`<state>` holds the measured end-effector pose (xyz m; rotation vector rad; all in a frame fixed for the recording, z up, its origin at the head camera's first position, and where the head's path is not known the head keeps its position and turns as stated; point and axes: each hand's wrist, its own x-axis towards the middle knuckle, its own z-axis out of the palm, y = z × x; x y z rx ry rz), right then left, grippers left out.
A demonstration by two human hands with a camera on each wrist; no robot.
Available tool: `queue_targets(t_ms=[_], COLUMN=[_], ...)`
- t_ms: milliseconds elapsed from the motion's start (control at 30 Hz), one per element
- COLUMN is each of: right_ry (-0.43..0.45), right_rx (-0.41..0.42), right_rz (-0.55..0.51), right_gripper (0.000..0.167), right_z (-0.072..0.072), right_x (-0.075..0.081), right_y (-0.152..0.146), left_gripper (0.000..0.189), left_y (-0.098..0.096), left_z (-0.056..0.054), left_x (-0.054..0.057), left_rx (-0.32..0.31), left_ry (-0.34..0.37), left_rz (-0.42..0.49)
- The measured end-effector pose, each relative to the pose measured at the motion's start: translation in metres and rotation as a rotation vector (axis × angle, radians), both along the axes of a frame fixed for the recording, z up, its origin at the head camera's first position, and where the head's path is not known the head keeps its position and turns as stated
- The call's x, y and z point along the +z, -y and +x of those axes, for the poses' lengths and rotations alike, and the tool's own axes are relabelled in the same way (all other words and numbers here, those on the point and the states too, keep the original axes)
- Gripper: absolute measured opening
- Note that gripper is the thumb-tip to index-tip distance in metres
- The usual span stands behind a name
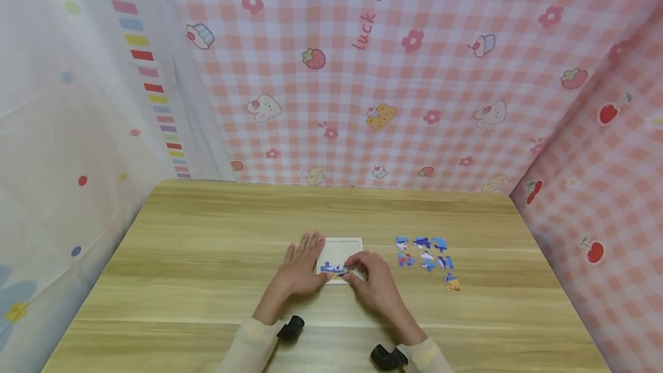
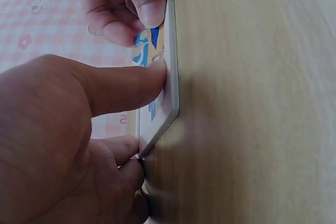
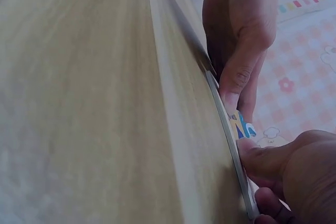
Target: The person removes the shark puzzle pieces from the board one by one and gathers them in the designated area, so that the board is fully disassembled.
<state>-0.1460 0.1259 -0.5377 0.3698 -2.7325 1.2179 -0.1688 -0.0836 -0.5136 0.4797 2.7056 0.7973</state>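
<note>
A small white-framed puzzle tray [image 1: 342,244] lies on the table, with several joined jigsaw pieces [image 1: 327,269] along its near side. My left hand [image 1: 300,269] lies at the tray's left side, fingers extended; its thumb [image 2: 131,83] presses on the pieces near the front rim. At the tray's front right, my right hand [image 1: 377,285] has thumb and forefinger brought together on a jigsaw piece [image 2: 155,38] with blue and orange print. In the right wrist view that hand's thumb [image 3: 260,158] lies by the tray rim [image 3: 227,121]; its fingers partly hide the piece.
Several loose jigsaw pieces [image 1: 427,261] lie in rows right of the tray, with an orange-and-blue piece [image 1: 452,282] nearest me. The wooden table [image 1: 207,235] ends at a pink checked cloth [image 1: 342,143] behind. Black wrist cameras [image 1: 291,328] sit at both sleeves.
</note>
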Motion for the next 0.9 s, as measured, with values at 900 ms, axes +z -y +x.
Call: queue_targets(t_ms=[900], right_ry=[0.080], right_rx=[-0.077], right_rz=[-0.109], right_gripper=[0.013], right_z=[0.014], right_x=[0.021], right_y=[-0.056], left_gripper=[0.084], left_y=[0.000], left_z=[0.001], left_x=[-0.003], left_rx=[0.010], left_ry=[-0.002], left_rz=[0.007])
